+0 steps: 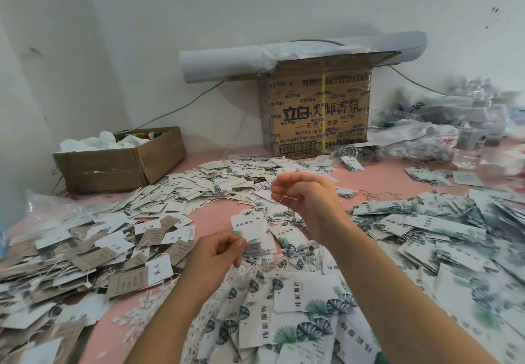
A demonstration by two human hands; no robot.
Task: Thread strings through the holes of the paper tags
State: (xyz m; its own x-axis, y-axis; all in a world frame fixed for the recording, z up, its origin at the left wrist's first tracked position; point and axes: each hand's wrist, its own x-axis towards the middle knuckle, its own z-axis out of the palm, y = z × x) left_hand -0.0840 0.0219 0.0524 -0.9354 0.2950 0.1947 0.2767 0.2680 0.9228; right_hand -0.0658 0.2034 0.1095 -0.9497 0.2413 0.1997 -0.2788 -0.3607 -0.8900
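My left hand (217, 253) pinches the lower corner of a small stack of white paper tags with green leaf prints (251, 228), held upright above the table. My right hand (306, 199) is raised just above and to the right, its fingers closed on a thin pale string (284, 199) that hangs towards the stack. Whether the string passes through the tags' hole is too fine to tell. Loose leaf-print tags (298, 307) lie heaped below my hands, some with strings on them.
Brown and white tags (93, 253) cover the left of the pink table (218, 210), leaf-print tags (443, 230) the right. A low open carton (122, 162) stands back left, a tall printed carton (318, 113) at the wall, plastic bottles (468, 145) back right.
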